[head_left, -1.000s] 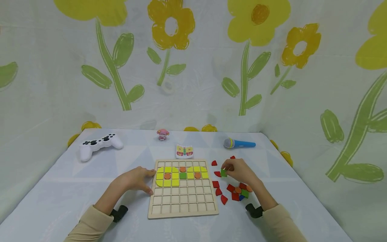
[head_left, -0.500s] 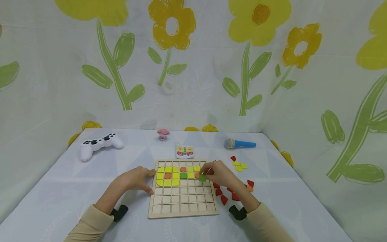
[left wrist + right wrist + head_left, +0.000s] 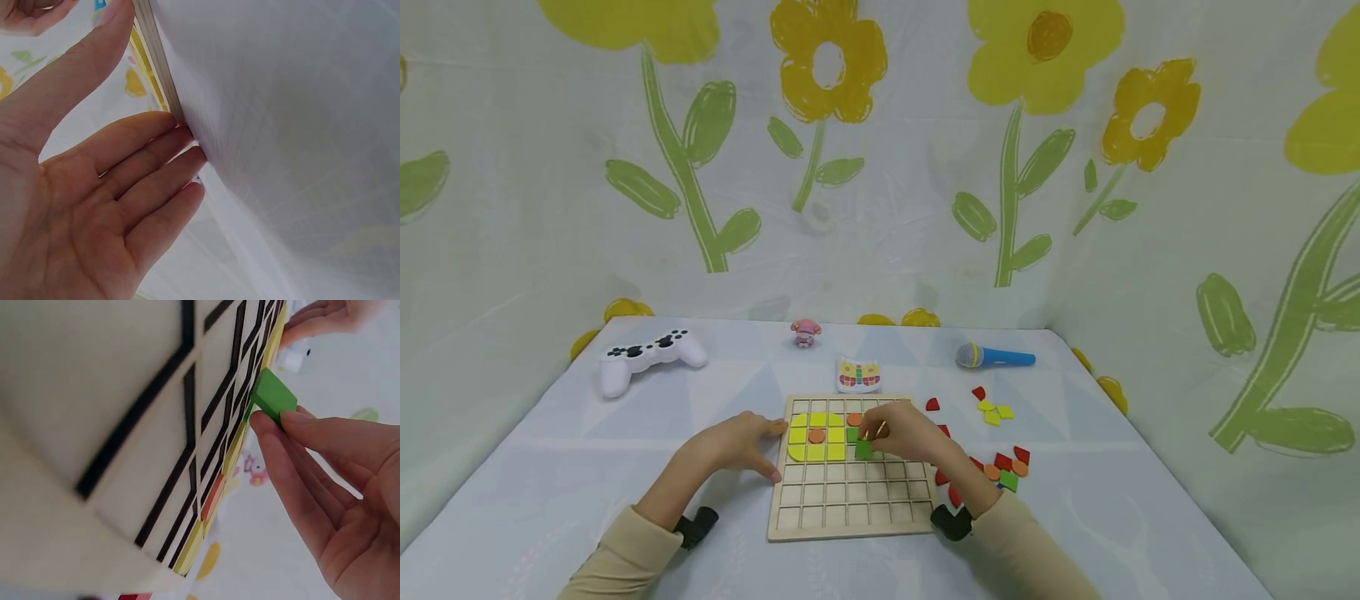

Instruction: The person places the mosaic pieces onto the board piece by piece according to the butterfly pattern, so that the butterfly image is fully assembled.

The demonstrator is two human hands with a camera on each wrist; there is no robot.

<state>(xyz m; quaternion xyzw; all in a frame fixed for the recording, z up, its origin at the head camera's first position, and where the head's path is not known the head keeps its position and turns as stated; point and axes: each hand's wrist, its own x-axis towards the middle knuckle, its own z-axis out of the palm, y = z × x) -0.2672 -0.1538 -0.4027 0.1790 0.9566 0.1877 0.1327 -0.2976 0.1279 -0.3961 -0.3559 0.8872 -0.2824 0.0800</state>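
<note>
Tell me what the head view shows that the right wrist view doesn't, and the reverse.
Only the head view: the blue microphone, the loose yellow tiles to the right of the board and the beige sleeves.

Only the right wrist view: the palm side of the right hand; the head view shows its back.

Both: that hand pinching a green tile at the wooden grid board, and the left hand, only partly visible in the wrist view.
</note>
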